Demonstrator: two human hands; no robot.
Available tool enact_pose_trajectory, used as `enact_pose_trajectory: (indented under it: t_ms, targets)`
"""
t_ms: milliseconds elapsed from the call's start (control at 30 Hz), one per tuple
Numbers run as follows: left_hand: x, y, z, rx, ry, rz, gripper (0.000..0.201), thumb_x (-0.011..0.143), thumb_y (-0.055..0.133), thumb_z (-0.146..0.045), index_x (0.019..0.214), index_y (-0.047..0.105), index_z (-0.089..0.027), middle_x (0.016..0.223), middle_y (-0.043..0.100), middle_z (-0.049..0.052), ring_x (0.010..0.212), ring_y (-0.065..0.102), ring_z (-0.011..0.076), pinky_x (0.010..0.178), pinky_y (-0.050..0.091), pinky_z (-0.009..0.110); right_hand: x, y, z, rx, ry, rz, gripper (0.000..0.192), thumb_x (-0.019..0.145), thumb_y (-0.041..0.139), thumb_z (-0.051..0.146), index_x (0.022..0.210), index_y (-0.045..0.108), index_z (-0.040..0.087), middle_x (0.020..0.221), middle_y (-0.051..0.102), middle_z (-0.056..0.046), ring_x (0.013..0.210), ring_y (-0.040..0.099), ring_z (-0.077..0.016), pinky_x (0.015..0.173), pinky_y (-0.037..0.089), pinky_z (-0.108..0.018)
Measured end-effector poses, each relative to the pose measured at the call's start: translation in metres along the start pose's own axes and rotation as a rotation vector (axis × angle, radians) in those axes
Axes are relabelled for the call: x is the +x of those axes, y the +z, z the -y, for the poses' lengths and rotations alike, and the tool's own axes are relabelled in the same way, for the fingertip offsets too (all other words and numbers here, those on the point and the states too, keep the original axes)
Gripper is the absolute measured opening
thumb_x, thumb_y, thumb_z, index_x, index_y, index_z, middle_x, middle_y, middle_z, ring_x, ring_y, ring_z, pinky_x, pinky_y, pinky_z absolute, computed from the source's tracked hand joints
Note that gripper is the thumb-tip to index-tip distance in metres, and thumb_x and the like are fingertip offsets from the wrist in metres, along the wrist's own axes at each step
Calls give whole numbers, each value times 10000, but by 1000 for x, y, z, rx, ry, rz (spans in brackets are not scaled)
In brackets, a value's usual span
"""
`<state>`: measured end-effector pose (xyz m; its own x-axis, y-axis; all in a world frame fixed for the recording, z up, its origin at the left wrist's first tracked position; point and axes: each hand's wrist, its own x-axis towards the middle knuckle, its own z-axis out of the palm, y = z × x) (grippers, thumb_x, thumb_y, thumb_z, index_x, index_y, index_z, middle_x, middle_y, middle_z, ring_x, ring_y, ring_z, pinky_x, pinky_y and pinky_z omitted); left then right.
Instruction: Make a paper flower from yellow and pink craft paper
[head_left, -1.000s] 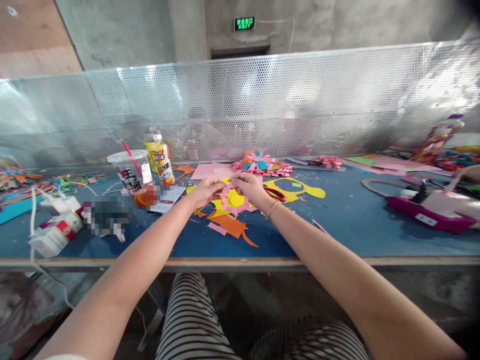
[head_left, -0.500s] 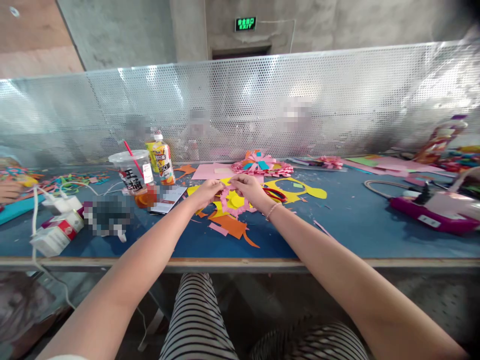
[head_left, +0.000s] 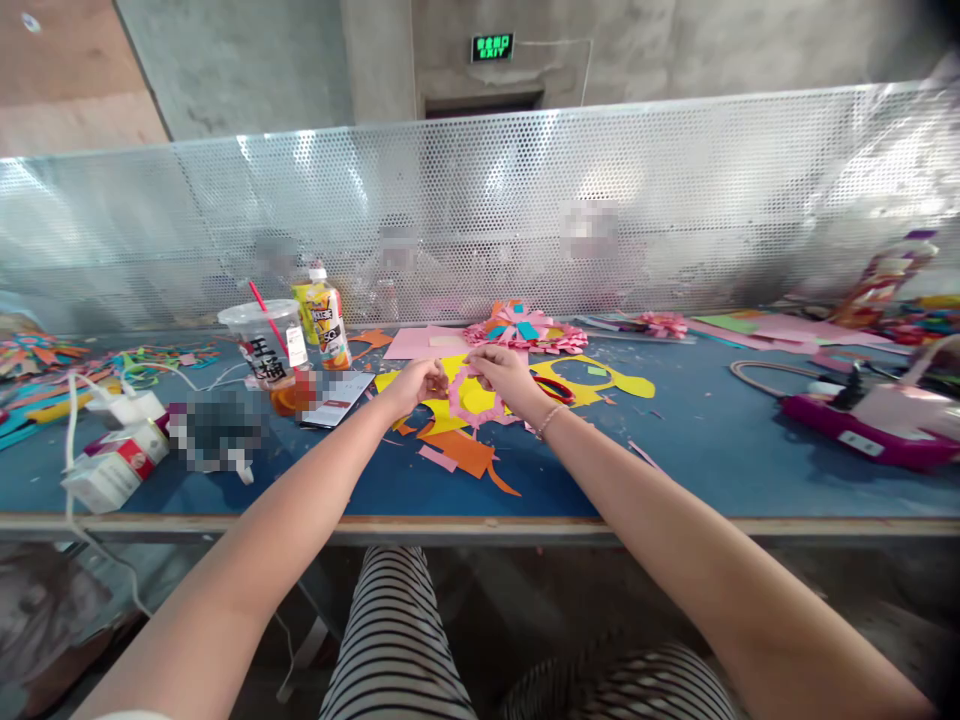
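A frilled pink paper strip (head_left: 478, 417) curves into a ring above yellow paper. My right hand (head_left: 501, 376) pinches its upper end between thumb and fingertips. Just left of the ring is my left hand (head_left: 417, 386), its fingers loosely curled with a gap between thumb and forefinger; it looks apart from the strip. Beneath both hands lies cut yellow paper (head_left: 390, 385) with round holes. Red-handled scissors (head_left: 556, 388) rest right of my right hand, partly hidden. Orange paper scraps (head_left: 466, 452) and a small pink piece (head_left: 437, 458) lie nearer the table edge.
A pink paper flower (head_left: 517, 328) sits behind my hands. To the left stand a plastic cup (head_left: 259, 325) with a red straw, a juice bottle (head_left: 328, 325) and a power strip with cables. A purple-based device (head_left: 862, 430) lies right. A perforated metal screen (head_left: 480, 200) borders the table.
My left hand has come off the pink strip and shifted slightly left, while my right hand keeps its pinch. The ring shows more fully. Another person's hand at the far left has left view.
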<state>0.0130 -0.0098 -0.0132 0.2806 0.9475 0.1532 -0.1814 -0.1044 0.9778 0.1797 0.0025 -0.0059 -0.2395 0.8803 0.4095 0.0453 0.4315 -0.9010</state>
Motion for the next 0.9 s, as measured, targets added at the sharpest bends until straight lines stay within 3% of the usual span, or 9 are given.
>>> enact_pose_trajectory:
  t_ms: [100, 267, 600, 900]
  targets:
    - [-1, 4, -1, 84, 54, -25, 37, 636, 516, -180, 634, 497, -149, 630, 549, 3, 558, 521, 89, 556, 442, 233, -1, 1, 0, -12, -6, 5, 94, 720, 501, 240, 701, 536, 154, 499, 408, 67, 384, 348, -32, 378, 256, -177]
    - [-2, 7, -1, 273, 123, -28, 242, 642, 638, -347, 740, 561, -138, 680, 554, -5, 598, 521, 82, 584, 438, 231, -1, 1, -6, -46, -64, 62, 100, 715, 503, 254, 713, 537, 160, 480, 402, 72, 392, 367, -43, 379, 267, -178]
    - [1, 2, 1, 475, 241, -7, 287, 710, 582, -405, 658, 520, -130, 600, 525, -7, 550, 512, 84, 597, 433, 254, -1, 2, -3, -71, -78, 58, 94, 711, 498, 242, 714, 549, 163, 504, 444, 58, 395, 383, -44, 376, 281, -177]
    - [2, 0, 2, 378, 227, 39, 230, 707, 589, -352, 687, 538, -128, 617, 538, -11, 555, 516, 76, 574, 423, 226, 1, 1, -2, -19, -42, 57, 113, 708, 521, 260, 718, 565, 156, 488, 464, 54, 376, 372, -39, 370, 265, -177]
